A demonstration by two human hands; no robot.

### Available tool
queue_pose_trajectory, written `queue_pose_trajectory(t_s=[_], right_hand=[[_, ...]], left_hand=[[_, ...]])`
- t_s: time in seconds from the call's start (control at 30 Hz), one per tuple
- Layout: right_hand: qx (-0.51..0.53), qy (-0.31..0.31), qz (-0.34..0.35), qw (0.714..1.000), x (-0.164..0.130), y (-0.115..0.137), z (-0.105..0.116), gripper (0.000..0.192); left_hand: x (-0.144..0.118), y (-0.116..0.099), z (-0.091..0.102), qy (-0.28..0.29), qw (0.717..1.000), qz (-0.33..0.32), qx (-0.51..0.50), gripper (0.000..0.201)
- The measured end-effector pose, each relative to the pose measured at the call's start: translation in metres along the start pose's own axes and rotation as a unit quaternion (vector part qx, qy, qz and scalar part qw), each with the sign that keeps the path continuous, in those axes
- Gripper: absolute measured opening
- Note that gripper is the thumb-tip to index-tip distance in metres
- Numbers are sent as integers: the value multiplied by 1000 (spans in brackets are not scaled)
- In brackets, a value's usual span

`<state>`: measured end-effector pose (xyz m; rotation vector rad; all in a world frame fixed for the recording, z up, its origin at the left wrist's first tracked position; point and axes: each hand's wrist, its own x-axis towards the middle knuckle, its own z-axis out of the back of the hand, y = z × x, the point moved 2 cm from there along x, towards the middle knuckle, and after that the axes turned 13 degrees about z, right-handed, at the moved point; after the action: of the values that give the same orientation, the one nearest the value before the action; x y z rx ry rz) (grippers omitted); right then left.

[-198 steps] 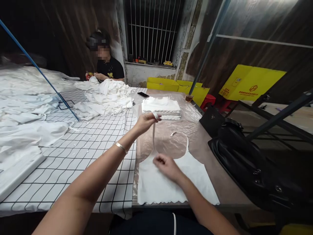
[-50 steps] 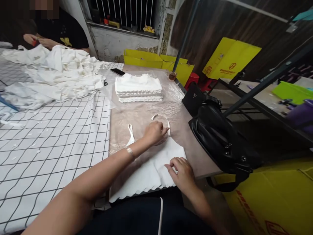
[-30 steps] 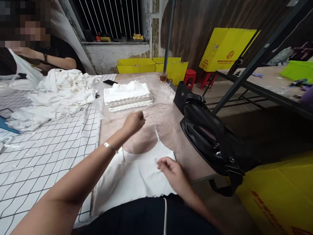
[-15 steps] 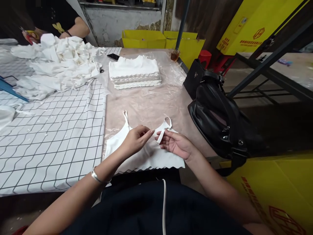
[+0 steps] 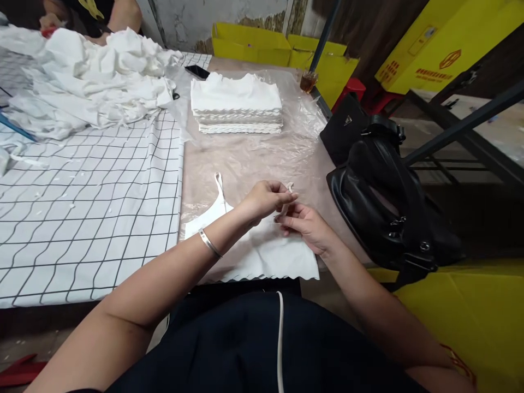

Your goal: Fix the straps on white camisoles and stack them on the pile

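A white camisole (image 5: 266, 254) with a wavy hem lies flat at the table's near edge. Its left strap (image 5: 219, 185) stands up in a loop on the plastic. Over the right side of the top, my left hand (image 5: 265, 201) pinches the right shoulder strap (image 5: 290, 187). My right hand (image 5: 305, 222) is just below and to the right, thumb and fingers closed on the same strap. The fingers cover most of that strap, so its twist and end are hidden.
A neat stack of white garments (image 5: 237, 103) sits farther back on the plastic sheet. Loose white garments (image 5: 94, 82) are heaped on the checked cloth (image 5: 102, 218). A black bag (image 5: 393, 202) stands at right, a glass of tea (image 5: 308, 82) behind. Across the table sits a co-worker (image 5: 118, 16).
My left hand has moved right and taken hold of the strap beside my right hand, which still holds it. The view has shifted slightly, dipping downward.
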<state>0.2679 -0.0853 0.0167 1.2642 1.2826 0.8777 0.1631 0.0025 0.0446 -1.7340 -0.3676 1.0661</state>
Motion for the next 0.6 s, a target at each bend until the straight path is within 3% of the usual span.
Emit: queue_pose_trajectory(t_s=[0.1,0.17,0.23,0.3,0.37,0.4,0.6], right_hand=[[-90,-21,69,993,7,7,4,31],[-113,-33,87,989,11,12,11,32],[-92,-53,77,991,15,16,20,35],[-65,-60,49,995,17,16,29,40],[-60,-48,23,997,18,13,34,42],[-65,-37,17,997,18,11,35,42],[-153,39,56,986,12,1,28,35]], left_hand=[[0,0,5,-29,999,-16,19,21],[-2,5,12,-70,989,-61,117,21],[-8,18,16,-102,952,-97,270,21],[-14,36,16,-113,896,-102,417,24],[-21,53,13,-118,853,-95,499,26],[-23,59,11,-119,846,-92,512,25],[-24,63,10,-107,882,-77,452,16]])
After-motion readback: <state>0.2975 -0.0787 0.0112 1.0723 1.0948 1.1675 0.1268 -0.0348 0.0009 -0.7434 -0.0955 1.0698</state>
